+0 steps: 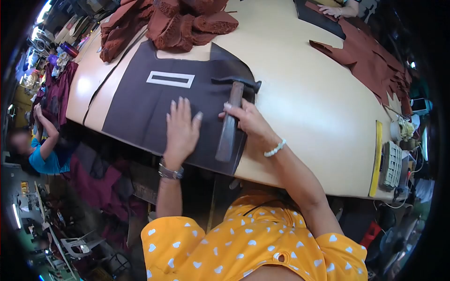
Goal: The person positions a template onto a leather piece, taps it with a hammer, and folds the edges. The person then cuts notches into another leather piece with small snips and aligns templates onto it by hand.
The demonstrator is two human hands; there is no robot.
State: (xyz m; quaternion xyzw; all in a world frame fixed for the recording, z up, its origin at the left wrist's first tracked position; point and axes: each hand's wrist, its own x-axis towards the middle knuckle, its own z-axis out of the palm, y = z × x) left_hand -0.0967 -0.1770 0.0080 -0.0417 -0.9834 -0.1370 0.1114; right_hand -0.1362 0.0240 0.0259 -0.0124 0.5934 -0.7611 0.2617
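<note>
Left hand outstretched, palm down; right hand curled in grip.

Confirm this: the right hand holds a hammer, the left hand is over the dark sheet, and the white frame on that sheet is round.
The shape is wrong: the head view shows the white frame is a long, narrow rectangle, not round. The right hand does hold a hammer, and the left hand is over the dark sheet.

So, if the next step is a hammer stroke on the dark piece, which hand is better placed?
Probably the right hand: it grips the hammer by its handle, while the left hand holds no tool and is spread over the dark piece.
</note>
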